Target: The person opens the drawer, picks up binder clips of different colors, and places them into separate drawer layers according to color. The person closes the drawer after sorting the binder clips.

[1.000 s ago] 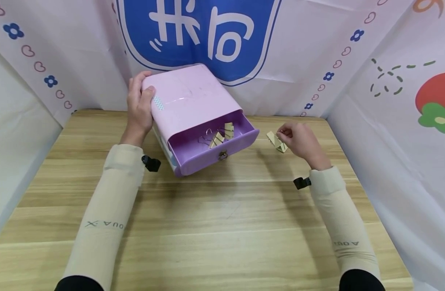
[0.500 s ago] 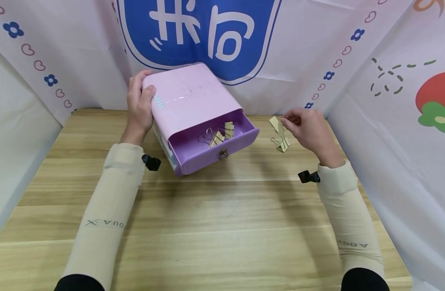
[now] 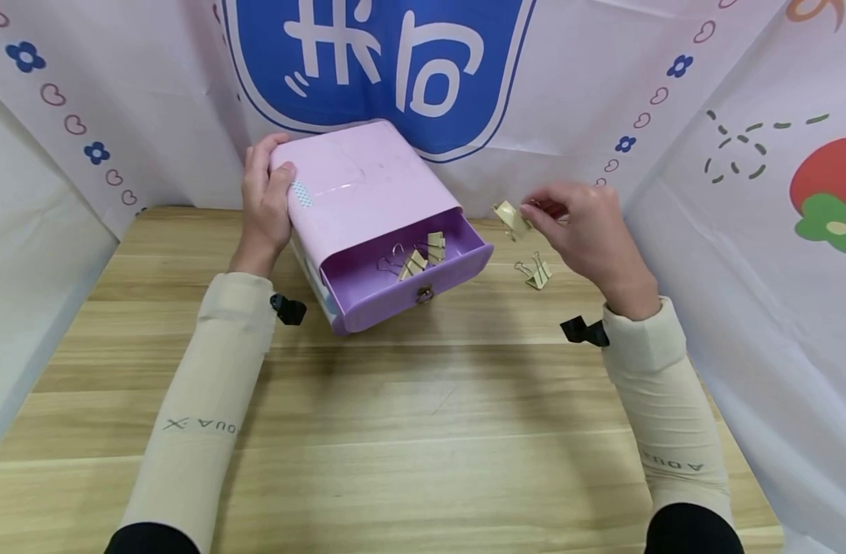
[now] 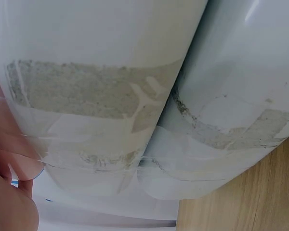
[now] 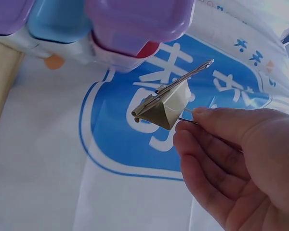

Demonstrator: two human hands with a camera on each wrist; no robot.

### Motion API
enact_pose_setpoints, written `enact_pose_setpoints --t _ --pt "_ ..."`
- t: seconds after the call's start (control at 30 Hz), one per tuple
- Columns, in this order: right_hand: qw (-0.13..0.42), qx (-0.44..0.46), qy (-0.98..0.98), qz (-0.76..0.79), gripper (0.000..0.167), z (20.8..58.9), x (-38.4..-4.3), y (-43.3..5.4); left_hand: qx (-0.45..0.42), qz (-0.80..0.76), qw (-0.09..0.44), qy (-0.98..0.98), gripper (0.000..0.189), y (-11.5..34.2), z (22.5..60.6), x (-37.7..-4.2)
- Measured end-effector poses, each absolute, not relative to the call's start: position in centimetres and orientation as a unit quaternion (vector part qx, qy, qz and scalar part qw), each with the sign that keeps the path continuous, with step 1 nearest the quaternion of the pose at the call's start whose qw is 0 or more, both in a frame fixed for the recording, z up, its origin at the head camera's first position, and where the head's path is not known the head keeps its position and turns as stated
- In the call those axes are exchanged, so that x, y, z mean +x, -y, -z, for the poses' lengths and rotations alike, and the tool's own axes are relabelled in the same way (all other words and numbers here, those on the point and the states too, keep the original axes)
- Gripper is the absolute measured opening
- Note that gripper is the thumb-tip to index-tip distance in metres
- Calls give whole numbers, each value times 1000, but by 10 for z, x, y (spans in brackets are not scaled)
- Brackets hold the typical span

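My right hand (image 3: pixel 589 238) pinches a pale gold binder clip (image 3: pixel 510 218) by one wire handle, above the table at the right of the drawer box. In the right wrist view the clip's (image 5: pixel 168 108) other handle points up and outward. A second binder clip (image 3: pixel 537 271) lies on the table below this hand. My left hand (image 3: pixel 265 204) grips the back left edge of a pink drawer box (image 3: pixel 368 181), thumb on its top. Its purple top drawer (image 3: pixel 423 295) is pulled out, with binder clips (image 3: pixel 414 265) inside. The left wrist view shows the box's taped white side (image 4: pixel 86 38).
The box stands at an angle on a wooden table (image 3: pixel 395 431), near a white cloth backdrop (image 3: pixel 561 85) with a blue emblem. More cloth walls flank the table left and right. In the right wrist view, a blue drawer (image 5: pixel 60 21) shows beside the purple one.
My right hand has lifted a binder clip away from the other one on the table, first rightward and up, then a little left toward the box. The left hand and the box stay still.
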State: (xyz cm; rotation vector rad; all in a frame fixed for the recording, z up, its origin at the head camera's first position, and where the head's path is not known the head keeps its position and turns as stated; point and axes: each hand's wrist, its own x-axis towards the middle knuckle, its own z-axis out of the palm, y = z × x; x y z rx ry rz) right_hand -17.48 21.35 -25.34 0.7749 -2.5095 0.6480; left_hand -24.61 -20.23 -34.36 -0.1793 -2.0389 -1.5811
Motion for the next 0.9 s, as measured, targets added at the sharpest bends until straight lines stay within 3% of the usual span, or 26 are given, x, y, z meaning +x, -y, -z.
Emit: enact_pose_setpoints --t 0.37,0.9 --pt "270 373 858 -231 11 235 -162 -184 -61 592 267 758 52 201 343 -246" --pt "241 459 824 -231 12 233 -154 -136 -59 589 259 763 52 198 337 -237"
